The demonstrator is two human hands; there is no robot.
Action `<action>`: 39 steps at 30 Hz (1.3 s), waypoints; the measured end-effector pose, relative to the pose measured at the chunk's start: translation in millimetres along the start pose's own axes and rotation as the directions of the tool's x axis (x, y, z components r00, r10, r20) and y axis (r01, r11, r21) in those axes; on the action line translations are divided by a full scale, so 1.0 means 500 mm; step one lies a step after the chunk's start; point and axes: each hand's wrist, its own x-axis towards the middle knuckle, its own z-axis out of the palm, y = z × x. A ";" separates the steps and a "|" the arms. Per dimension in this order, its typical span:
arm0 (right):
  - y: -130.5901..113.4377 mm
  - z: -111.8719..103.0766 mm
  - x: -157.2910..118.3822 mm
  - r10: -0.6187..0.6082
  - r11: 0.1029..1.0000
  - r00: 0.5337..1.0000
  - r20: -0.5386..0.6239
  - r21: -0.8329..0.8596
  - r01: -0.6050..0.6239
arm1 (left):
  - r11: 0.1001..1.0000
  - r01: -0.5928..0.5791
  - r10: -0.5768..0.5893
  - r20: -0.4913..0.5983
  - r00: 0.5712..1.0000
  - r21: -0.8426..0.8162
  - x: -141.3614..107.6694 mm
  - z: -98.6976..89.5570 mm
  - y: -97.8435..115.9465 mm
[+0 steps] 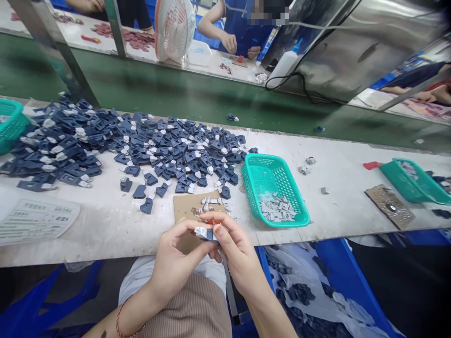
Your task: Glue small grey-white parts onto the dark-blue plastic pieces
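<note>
Both hands meet in front of me over the table's near edge. My left hand [173, 256] is closed on a small dark-blue plastic part with a white end [201, 232], pinched between thumb and fingers. The fingers of my right hand [240, 251] close around the same part's other end. A small red item [212, 221] shows between my right fingers; its kind cannot be made out. Beneath lies a brown cardboard piece [181, 202] with several light-grey plastic bits [210, 203] on it. A large heap of dark-blue parts with white tips [183, 150] spreads beyond and to the left.
Right of my hands stands a green basket [252, 188] holding light-grey pieces. Another green basket [398, 180] and a cardboard piece [384, 202] lie farther right. A printed plastic bag [38, 213] sits left. Below right is a blue crate [347, 263]. A co-worker's hand [229, 43] shows across.
</note>
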 end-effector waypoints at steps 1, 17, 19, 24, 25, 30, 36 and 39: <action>0.000 0.001 0.002 -0.001 1.000 1.000 -0.012 0.000 0.001 | 1.000 -0.008 0.008 -0.008 1.000 0.013 0.001 0.001 -0.001; 0.000 -0.035 0.007 -0.064 0.975 0.997 -0.049 -0.216 0.052 | 0.820 -0.236 0.104 0.269 0.957 0.521 0.045 -0.011 0.018; -0.016 -0.062 0.011 -0.061 0.958 0.998 -0.027 -0.284 0.050 | 0.832 -0.218 0.085 0.271 0.959 0.510 0.060 -0.004 0.027; -0.087 -0.229 0.045 -0.346 0.555 0.921 -0.181 -0.831 0.045 | 0.831 -0.204 0.116 0.198 0.973 0.517 0.125 -0.002 0.072; -0.097 -0.269 0.057 -0.341 0.412 0.924 -0.173 -0.911 -0.018 | 0.830 -0.196 0.121 0.175 0.977 0.522 0.146 -0.007 0.086; -0.105 -0.389 0.108 -0.144 0.176 0.988 -0.053 -0.984 -0.027 | 0.785 -0.151 0.201 -0.015 0.980 0.601 0.290 -0.039 0.146; -0.098 -0.396 0.122 -0.059 0.111 0.998 0.010 -0.994 0.017 | 0.635 -0.121 0.297 -0.096 0.950 0.763 0.518 -0.081 0.191; -0.095 -0.403 0.123 -0.058 0.105 0.998 0.002 -0.994 0.008 | 0.535 -0.051 0.280 -0.120 0.952 0.843 0.619 -0.100 0.204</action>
